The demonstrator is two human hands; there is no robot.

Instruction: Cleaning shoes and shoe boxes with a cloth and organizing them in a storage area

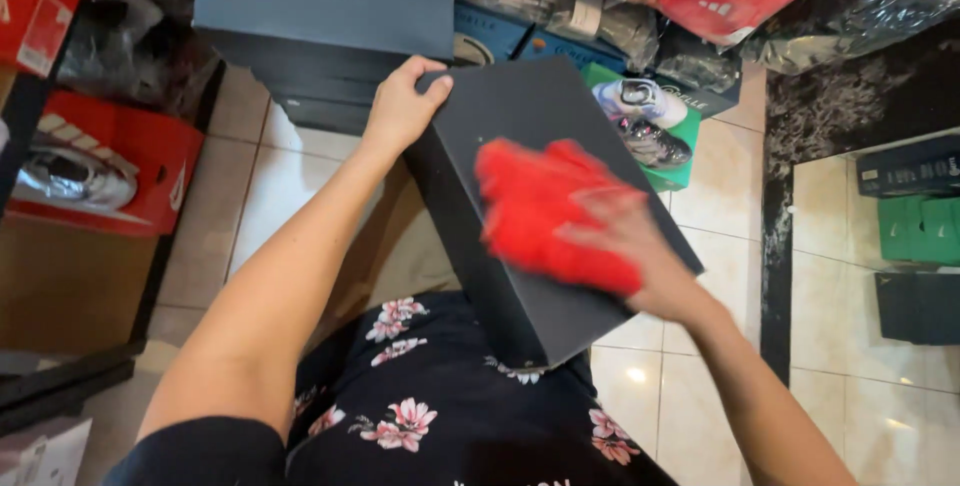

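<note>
A dark box (540,206) rests tilted on the person's lap. The left hand (400,106) grips its far corner, fingers curled over; the right hand (630,246), blurred, presses a red cloth (545,211) flat on top.

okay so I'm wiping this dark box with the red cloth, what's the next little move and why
Probably sweep the red cloth toward the far corner by your left hand. The cloth, under your right hand, sits mid-lid on the box, so that far end looks uncovered. The left hand already grips that corner and the box rests on your lap, so it seems steady enough.
</note>
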